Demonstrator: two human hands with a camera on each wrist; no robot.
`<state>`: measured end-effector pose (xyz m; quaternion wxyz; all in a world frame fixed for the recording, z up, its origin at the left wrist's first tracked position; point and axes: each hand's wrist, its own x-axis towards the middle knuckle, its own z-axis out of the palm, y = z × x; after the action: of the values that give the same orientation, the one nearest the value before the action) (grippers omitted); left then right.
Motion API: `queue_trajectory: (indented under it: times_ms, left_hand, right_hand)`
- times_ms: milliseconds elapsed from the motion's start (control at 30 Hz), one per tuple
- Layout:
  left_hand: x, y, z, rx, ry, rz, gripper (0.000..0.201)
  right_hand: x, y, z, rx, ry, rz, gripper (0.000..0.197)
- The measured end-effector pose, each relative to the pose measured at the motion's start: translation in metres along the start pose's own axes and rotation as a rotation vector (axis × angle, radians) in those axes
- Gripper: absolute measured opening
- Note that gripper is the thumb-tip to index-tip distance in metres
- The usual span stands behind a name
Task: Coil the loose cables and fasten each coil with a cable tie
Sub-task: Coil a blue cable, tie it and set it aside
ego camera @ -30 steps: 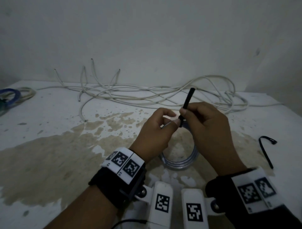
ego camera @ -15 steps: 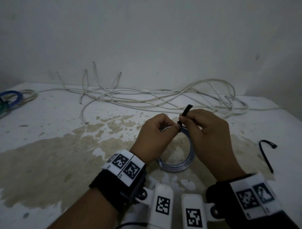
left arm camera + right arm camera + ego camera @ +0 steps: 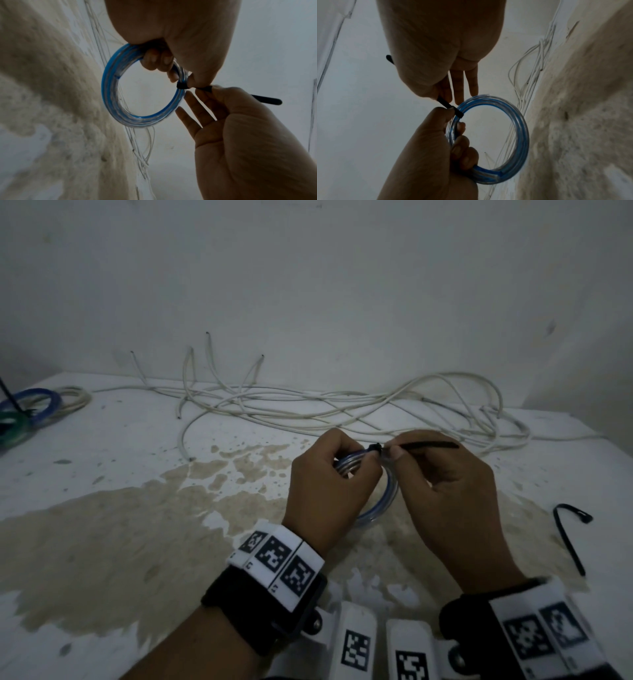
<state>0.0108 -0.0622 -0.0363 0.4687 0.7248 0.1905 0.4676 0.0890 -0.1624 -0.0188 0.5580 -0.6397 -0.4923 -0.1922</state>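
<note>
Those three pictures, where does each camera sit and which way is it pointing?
Head: worn on the head, looking forward and down at the table; both hands and wrists show.
Left wrist: looks along the left hand gripping the blue coil.
Right wrist: looks along the right hand pinching the black cable tie.
Shared: both wrist views show the coil, the tie and both hands.

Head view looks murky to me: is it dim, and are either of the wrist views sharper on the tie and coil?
Head view: dim and flat, corners darkened, the blue coil mostly hidden behind the hands. Left wrist view: brighter, the black cable tie clear, the coil's lower edge smeared. Right wrist view: the tie clear against the pale background, stained table soft, wide-angle bending at the edges.
</note>
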Motion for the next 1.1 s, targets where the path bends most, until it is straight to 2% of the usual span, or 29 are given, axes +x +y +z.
queue_trajectory:
  times_ms: [133, 267, 467, 633, 667, 733, 933, 1100]
  left_hand:
    - [0.002, 0.002, 0.001, -0.058, -0.016, -0.081, 0.016]
    - [0.004, 0.001, 0.002, -0.07, -0.033, -0.165, 0.017]
    - [0.009, 0.001, -0.003, -0.169, -0.077, -0.358, 0.019]
    - [0.017, 0.016, -0.014, -0.431, 0.066, -0.533, 0.015]
    - [0.018, 0.018, -0.016, -0.477, 0.088, -0.552, 0.012]
    - [0.016, 0.023, -0.022, -0.503, 0.099, -0.563, 0.007]
    - [-0.002, 0.024, -0.042, -0.468, 0.002, -0.585, 0.018]
    - [-0.01, 0.027, -0.078, -0.509, -0.091, -0.662, 0.03]
  right_hand:
    - [-0.001, 0.001, -0.001, -0.069, -0.039, -0.091, 0.011]
    - [-0.001, 0.003, 0.0, -0.085, -0.077, -0.089, 0.011]
    - [0.0, 0.006, 0.005, -0.004, -0.126, 0.082, 0.015]
    - [-0.003, 0.012, 0.006, 0.066, -0.165, 0.389, 0.036]
    - [-0.003, 0.01, 0.007, 0.077, -0.186, 0.436, 0.037]
    - [-0.004, 0.004, 0.009, 0.162, -0.234, 0.493, 0.023]
    - [-0.005, -0.007, 0.014, 0.283, -0.289, 0.557, 0.024]
    - [0.007, -0.008, 0.017, 0.224, -0.39, 0.497, 0.023]
